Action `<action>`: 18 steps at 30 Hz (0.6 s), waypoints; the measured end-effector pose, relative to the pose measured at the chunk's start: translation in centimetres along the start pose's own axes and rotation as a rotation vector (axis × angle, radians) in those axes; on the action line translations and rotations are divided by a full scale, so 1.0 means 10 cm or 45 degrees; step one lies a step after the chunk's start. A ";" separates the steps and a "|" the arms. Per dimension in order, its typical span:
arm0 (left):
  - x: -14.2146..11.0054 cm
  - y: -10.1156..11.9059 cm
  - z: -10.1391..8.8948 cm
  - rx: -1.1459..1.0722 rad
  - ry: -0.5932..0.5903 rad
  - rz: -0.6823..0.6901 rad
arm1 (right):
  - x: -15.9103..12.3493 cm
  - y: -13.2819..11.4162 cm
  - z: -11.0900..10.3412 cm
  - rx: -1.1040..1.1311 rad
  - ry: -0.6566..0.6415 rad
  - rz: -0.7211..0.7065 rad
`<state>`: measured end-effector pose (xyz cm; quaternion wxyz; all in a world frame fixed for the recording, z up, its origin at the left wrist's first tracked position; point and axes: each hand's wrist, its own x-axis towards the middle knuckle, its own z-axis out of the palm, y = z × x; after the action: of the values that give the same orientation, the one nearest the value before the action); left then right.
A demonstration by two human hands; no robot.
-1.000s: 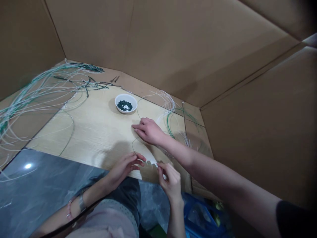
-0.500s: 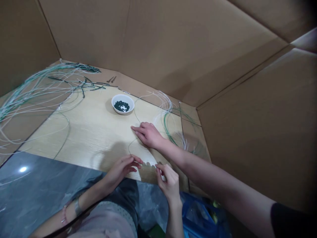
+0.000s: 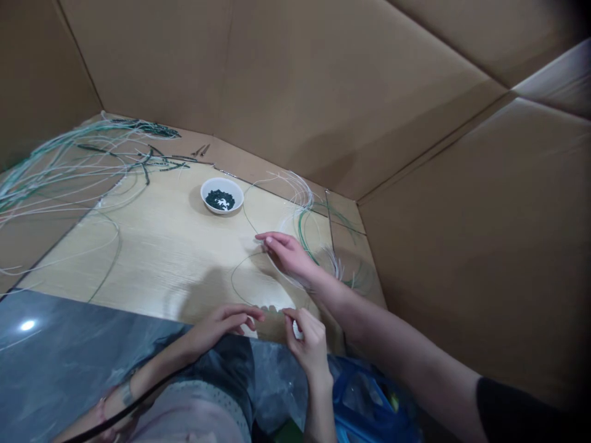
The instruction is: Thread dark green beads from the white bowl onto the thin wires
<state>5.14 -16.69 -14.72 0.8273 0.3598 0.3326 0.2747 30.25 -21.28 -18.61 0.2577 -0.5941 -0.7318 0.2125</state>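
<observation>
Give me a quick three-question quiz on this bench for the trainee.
1. What fills the white bowl on the wooden board?
2. True or false: the person's left hand is holding the white bowl.
3. Which is nearer the white bowl: the person's right hand or the black-sleeved hand?

Key:
1. Small dark green pieces, with some white ones among them.
2. False.
3. The black-sleeved hand.
</observation>
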 end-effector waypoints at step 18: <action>-0.04 -0.06 -0.70 -0.132 0.293 0.055 | -0.04 -0.07 -0.21 0.248 -0.269 -0.021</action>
<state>-0.21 -14.43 -18.72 0.7950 0.2896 0.4030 0.3488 31.15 -21.81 -16.59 0.2372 -0.5346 -0.7355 0.3419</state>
